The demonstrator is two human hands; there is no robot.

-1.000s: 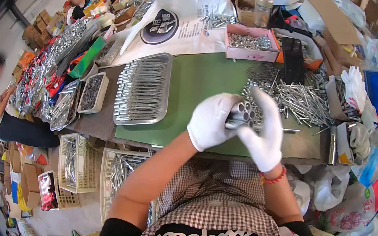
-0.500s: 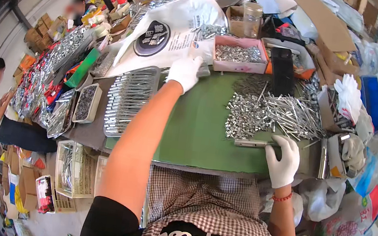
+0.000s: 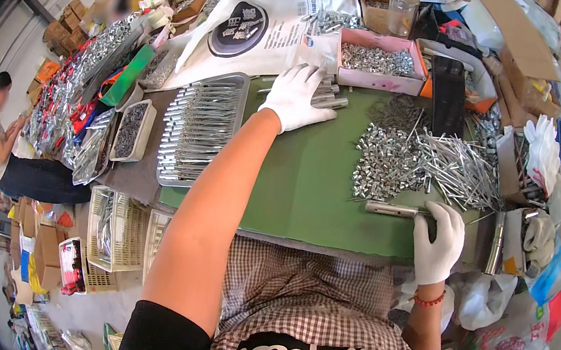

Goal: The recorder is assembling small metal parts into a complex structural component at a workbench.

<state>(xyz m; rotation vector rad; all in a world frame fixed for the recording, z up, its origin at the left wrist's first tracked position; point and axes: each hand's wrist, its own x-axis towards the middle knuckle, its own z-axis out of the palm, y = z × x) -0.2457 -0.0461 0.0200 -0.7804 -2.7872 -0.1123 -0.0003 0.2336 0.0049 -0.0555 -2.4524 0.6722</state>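
Left hand (image 3: 299,99): white glove, palm down, fingers spread and open, well in from the table's (image 3: 290,212) far edge, just right of the metal tray. It lies over a small bundle of short metal tubes (image 3: 331,102); tube ends show past the thumb side. Flat hand probably keeps round stock from rolling; whether any tube is gripped, cannot tell.

Right hand (image 3: 440,242): same glove, low on the table's right half, near the front edge. Thumb and forefinger curl about the right end of a metal cylinder (image 3: 391,209), a gap showing between hand and cylinder. A thin shaft seems to run into the fingers; cannot tell if it is pinched. Cylinder lies roughly parallel to the front edge, likely so that its end faces the fingers.

Metal tray (image 3: 244,99) toward the table's left edge, filled with slim metal pieces (image 3: 201,133) in close rows, side by side. Such order presumably keeps them from tangling and easy to count.

Loose stock sits toward the right edge: small sleeves (image 3: 385,164) heaped, thin rods (image 3: 465,172) fanned against them, both apparently within the right hand's reach. A pink box (image 3: 377,83) behind, its walls holding in tiny parts that might otherwise scatter. Dark flat case (image 3: 447,101) leans behind the rods.

Upright steel tube (image 3: 495,242) near the front right corner, purpose unclear.
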